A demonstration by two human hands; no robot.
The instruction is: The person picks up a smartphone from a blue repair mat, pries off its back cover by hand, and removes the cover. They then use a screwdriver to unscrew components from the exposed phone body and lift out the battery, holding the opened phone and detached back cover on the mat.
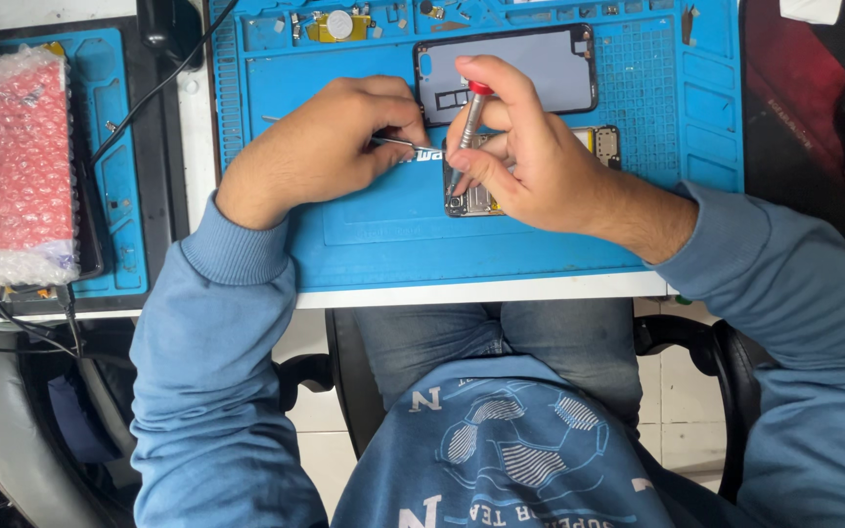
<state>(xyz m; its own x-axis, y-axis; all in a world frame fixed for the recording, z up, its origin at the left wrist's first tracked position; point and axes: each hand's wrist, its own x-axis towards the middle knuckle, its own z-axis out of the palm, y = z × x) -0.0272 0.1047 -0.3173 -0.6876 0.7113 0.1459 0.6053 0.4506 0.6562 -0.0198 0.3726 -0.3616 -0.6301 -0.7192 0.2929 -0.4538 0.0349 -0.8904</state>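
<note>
Left hand [320, 147]: closed around metal tweezers [398, 144], whose tips are pointed toward the right hand.
Right hand [520, 147]: closed on a small screwdriver [468, 122] with a red cap; the forefinger is laid on the cap and the shaft is held nearly upright.
Opened phone [476, 200]: lain under the right hand, mostly covered by it; the screwdriver tip is set down on its exposed inside.
Back cover [540, 68]: a grey panel with a dark rim, laid flat just beyond both hands.
Tray slots [344, 24]: moulded into the mat's far edge, beyond the left hand; small parts, a round silver piece on a yellow strip and tiny screws are held in them.
Mat [393, 244]: a blue work mat, spread under both hands on a white table [481, 289].
Bubble wrap [12, 161]: a red item is wrapped in it, well out past the left hand, on a second blue mat [119, 186].
Room: tiled floor [672, 411] and a dark chair armrest [696, 342] are seen below the table edge.
</note>
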